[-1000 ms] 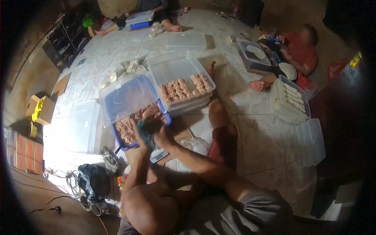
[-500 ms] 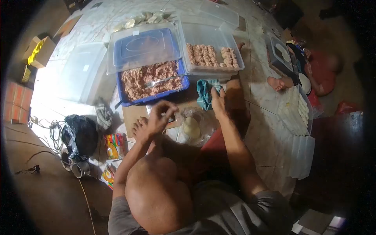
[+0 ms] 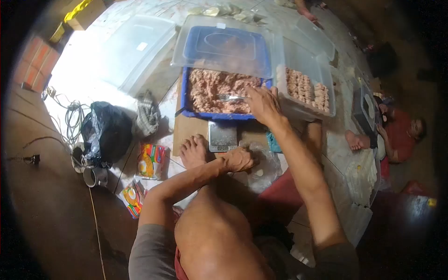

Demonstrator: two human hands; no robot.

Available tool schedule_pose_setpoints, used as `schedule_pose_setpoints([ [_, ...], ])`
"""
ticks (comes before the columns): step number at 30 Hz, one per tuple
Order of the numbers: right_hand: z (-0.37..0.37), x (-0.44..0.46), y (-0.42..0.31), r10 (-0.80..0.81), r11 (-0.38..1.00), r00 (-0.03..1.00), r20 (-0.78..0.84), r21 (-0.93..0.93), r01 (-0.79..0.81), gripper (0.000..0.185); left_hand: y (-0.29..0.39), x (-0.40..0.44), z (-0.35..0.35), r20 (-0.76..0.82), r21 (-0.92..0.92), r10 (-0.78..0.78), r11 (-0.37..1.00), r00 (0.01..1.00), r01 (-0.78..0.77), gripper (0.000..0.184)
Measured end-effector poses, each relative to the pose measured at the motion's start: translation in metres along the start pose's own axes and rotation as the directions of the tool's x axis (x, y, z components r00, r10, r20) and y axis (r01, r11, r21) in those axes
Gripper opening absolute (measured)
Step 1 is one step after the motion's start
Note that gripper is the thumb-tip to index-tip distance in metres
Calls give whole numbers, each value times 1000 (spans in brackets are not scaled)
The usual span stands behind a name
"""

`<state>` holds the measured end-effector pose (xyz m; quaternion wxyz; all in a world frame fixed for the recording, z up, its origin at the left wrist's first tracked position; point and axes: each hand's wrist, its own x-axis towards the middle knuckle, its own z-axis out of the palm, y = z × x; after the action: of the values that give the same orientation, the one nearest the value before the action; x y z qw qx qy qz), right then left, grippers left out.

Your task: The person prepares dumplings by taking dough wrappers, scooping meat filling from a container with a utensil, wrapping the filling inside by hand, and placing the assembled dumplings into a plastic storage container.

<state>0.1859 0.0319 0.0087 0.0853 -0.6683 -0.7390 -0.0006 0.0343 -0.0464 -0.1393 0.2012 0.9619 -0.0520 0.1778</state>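
My right hand reaches over the near right corner of a blue tub, its fingers closed around the handle end of a fork. The fork's tines lie on pink minced meat that fills the tub. Nearer me, my left hand is curled down at a clear plastic bag; the fingertips are hidden, and whatever they grip cannot be made out. A teal cloth lies partly behind my right forearm. Between my foot and the tub sits a small scale.
Right of the tub, a clear container holds rows of meat portions. A clear lid partly covers the tub. Noodle packets and a black bag lie left. Another person is at far right.
My right hand has let go of the teal cloth and moved left to the fork in the meat. My left hand has come down right onto the plastic bag. The view has shifted.
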Motion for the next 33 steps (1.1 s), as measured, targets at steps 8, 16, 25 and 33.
schedule_pose_setpoints([
  [8, -24, 9, -10, 24, 999, 998, -49, 33, -23, 15, 9, -3, -35, -148, -520, -418, 804, 896, 289, 25],
  [16, -22, 14, -14, -399, 859, 899, 181, -270, 436, 17, 22, 13, -82, 72, -937, -617, 228, 784, 266, 26],
  [25, -41, 22, 13, -289, 913, 915, 280, -207, 352, 12, 27, -1, -95, 240, -960, -684, -63, 689, 272, 27],
  [33, -92, 6, 48, -95, 995, 907, 411, 21, 95, 15, 35, -4, -114, 220, -964, -865, -121, 451, 238, 27],
])
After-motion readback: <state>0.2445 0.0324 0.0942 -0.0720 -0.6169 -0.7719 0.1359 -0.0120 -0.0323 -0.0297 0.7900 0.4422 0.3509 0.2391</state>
